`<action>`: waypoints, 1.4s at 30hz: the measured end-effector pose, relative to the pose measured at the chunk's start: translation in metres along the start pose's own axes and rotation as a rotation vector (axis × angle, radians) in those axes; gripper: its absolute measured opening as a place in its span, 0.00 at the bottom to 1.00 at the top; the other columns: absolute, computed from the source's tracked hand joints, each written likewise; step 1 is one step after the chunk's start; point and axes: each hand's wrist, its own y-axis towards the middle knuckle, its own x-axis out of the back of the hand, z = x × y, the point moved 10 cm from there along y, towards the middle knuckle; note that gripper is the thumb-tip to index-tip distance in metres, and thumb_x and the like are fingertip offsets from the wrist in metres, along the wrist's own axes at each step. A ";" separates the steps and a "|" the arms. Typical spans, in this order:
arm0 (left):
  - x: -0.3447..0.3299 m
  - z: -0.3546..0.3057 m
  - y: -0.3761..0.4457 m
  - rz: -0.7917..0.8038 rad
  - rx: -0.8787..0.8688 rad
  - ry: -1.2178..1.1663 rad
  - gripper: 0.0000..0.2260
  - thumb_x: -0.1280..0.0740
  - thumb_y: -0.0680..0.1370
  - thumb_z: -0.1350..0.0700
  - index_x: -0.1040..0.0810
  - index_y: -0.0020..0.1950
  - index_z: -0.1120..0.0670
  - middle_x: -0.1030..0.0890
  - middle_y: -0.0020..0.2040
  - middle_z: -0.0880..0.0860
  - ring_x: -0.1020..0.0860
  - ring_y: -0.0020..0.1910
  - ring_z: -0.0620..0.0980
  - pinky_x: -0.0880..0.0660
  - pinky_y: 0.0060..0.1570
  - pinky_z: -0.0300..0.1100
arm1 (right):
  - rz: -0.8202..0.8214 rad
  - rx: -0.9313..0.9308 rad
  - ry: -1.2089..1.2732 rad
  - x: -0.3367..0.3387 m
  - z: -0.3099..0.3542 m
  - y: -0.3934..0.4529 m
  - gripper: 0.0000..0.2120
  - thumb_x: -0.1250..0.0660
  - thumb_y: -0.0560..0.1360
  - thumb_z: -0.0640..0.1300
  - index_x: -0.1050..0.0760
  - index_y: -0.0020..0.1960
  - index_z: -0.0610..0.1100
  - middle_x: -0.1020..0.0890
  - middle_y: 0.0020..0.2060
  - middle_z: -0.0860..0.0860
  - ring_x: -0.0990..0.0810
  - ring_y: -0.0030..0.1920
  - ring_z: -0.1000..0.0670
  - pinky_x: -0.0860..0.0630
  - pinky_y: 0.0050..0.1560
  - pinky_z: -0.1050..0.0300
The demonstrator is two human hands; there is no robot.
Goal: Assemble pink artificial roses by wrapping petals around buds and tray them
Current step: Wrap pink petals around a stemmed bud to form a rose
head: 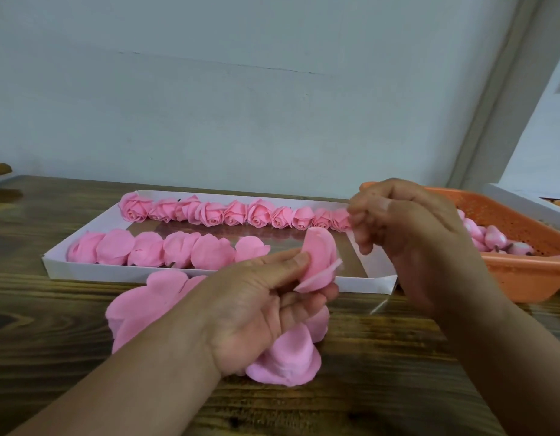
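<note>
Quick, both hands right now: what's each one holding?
Left hand: pinching a pink petal.
Right hand: raised above the tray, fingers curled; cannot tell whether it holds anything.

Matt, soft pink petals [140, 309] lie on a dark, grained wooden desk [52, 325]; white cardboard tray [115, 273]; perforated orange plastic basket [523, 278].

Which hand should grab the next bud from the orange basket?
The right hand, probably. It hovers beside the basket where the buds lie, and seems to hold nothing. The left hand is busy pinching a petal and is farther from the basket.
</note>
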 end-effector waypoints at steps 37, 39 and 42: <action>0.009 -0.010 0.002 -0.058 -0.073 -0.082 0.09 0.35 0.75 0.62 0.16 0.48 0.65 0.16 0.46 0.61 0.17 0.40 0.50 0.18 0.37 0.39 | 0.247 0.373 -0.751 -0.057 0.024 -0.025 0.08 0.26 0.65 0.43 0.21 0.42 0.43 0.20 0.37 0.54 0.23 0.39 0.55 0.26 0.42 0.62; 0.008 -0.009 0.002 -0.066 -0.071 -0.078 0.08 0.34 0.74 0.62 0.16 0.45 0.64 0.16 0.43 0.60 0.17 0.37 0.50 0.19 0.35 0.38 | 0.249 0.334 -0.710 -0.055 0.019 -0.023 0.06 0.26 0.65 0.42 0.21 0.39 0.42 0.19 0.38 0.51 0.21 0.41 0.53 0.25 0.43 0.58; 0.009 -0.010 0.002 -0.082 -0.078 -0.052 0.08 0.33 0.72 0.62 0.17 0.46 0.64 0.17 0.42 0.60 0.19 0.37 0.49 0.19 0.36 0.38 | 0.234 0.312 -0.689 -0.052 0.017 -0.021 0.07 0.26 0.65 0.43 0.21 0.35 0.40 0.18 0.40 0.51 0.21 0.43 0.55 0.33 0.52 0.76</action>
